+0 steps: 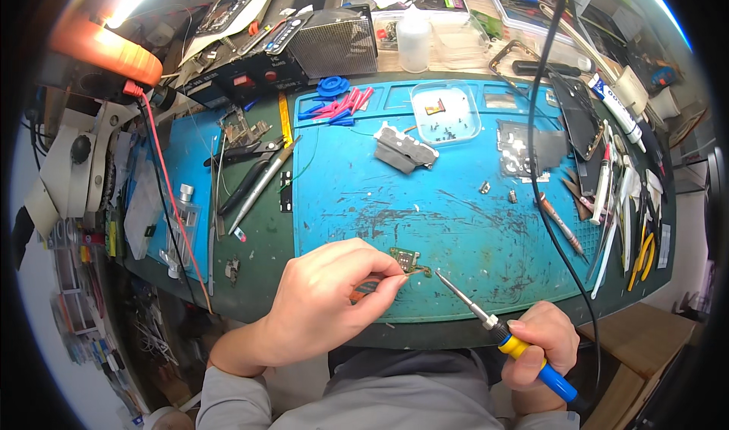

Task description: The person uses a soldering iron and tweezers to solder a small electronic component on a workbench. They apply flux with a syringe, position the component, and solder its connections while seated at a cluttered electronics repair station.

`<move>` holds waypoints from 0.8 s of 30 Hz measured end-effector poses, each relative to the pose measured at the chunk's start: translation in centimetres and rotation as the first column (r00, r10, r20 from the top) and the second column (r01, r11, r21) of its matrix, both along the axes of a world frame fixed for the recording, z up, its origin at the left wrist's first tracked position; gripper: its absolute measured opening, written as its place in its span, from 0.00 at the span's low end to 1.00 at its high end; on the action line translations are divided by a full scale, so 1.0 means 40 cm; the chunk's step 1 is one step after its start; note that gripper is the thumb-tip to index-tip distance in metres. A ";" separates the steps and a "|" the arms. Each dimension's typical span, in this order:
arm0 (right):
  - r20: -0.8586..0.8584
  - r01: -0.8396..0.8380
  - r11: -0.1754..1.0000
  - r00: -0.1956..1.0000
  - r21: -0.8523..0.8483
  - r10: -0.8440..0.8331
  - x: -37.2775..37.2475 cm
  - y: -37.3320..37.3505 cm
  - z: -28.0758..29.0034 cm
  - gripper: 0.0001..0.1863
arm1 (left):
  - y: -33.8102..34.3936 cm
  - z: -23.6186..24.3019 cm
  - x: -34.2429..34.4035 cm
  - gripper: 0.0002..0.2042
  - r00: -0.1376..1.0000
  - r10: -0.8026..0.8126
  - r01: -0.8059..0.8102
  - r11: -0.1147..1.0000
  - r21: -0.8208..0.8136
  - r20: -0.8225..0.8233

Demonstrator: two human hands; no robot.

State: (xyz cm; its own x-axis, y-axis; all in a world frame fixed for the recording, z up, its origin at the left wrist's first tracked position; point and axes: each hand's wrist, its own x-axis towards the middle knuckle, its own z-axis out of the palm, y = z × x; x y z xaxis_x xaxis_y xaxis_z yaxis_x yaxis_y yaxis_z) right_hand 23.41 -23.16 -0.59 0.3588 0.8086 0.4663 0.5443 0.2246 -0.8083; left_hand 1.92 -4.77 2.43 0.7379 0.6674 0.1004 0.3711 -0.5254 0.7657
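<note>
My left hand (334, 289) pinches thumb and forefinger together at the near edge of the mat. A thin, tan sliver shows at their tips, against a small green circuit board (405, 258); what it belongs to is hidden. Something grey and orange also peeks out below the palm. My right hand (541, 346) grips a soldering iron (512, 346) by its yellow and blue handle. The iron slants up to the left, its metal tip just right of the board's narrow end; I cannot tell whether they touch.
Beneath the work lies a scuffed blue mat (357, 172). Farther back are a grey shield piece (405, 149) and a clear tray (460, 134) of small parts. A black cable (534, 138) hangs across the right side. Pliers (643, 259) and other tools crowd the right edge.
</note>
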 end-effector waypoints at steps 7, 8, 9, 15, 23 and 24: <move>0.124 -0.066 0.996 0.991 0.067 0.057 0.002 0.009 -0.007 0.13 | -0.002 0.008 0.003 0.05 0.999 0.012 -0.012 1.000 -0.009 -0.050; 0.137 -0.073 0.995 0.989 0.062 0.064 0.003 0.011 -0.005 0.14 | -0.003 0.008 0.002 0.05 0.999 0.015 -0.015 1.000 -0.010 -0.051; 0.140 -0.077 0.995 0.988 0.062 0.068 0.004 0.012 -0.005 0.14 | -0.003 0.008 0.002 0.05 0.998 0.018 -0.018 1.000 -0.011 -0.052; 0.155 -0.098 0.993 0.984 0.061 0.087 0.005 0.015 -0.006 0.15 | 0.000 0.006 0.001 0.06 0.999 0.006 -0.005 1.000 0.017 -0.051; 0.153 -0.091 0.994 0.985 0.053 0.082 0.003 0.016 -0.003 0.17 | -0.003 0.000 0.000 0.07 0.999 0.001 0.001 0.999 0.043 -0.041; 0.151 -0.092 0.994 0.985 0.052 0.083 0.002 0.016 -0.003 0.17 | -0.002 0.000 0.000 0.07 0.999 0.000 0.002 0.999 0.042 -0.042</move>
